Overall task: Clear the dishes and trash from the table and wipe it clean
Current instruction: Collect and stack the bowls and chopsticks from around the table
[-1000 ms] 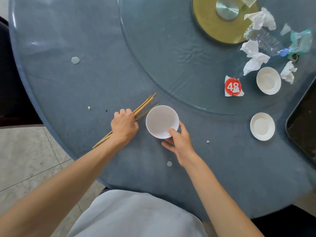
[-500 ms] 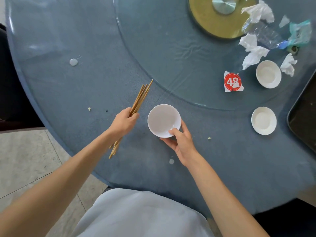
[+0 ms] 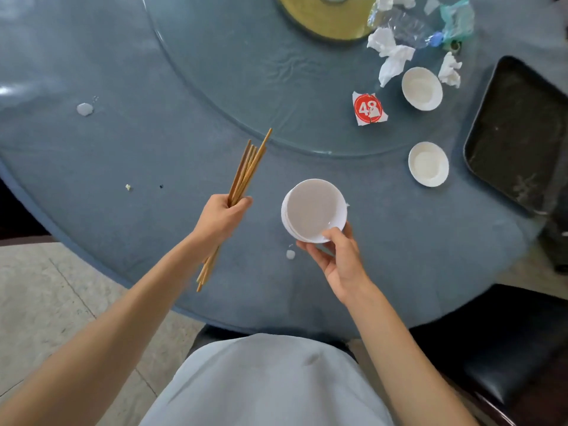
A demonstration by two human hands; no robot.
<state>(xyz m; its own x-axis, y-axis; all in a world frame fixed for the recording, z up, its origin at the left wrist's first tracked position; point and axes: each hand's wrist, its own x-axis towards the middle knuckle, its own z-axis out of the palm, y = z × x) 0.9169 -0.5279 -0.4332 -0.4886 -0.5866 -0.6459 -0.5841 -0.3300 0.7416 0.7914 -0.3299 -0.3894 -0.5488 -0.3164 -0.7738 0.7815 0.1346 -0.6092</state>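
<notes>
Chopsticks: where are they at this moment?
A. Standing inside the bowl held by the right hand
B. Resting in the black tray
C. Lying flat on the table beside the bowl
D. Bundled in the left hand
D: the left hand is closed around the bundle of chopsticks, while the right hand holds only the white bowl by its rim.

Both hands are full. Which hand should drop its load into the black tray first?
Right, probably. The right hand holds the white bowl on the same side as the black rectangular tray. The left hand, gripping the wooden chopsticks, would have to cross over.
</notes>
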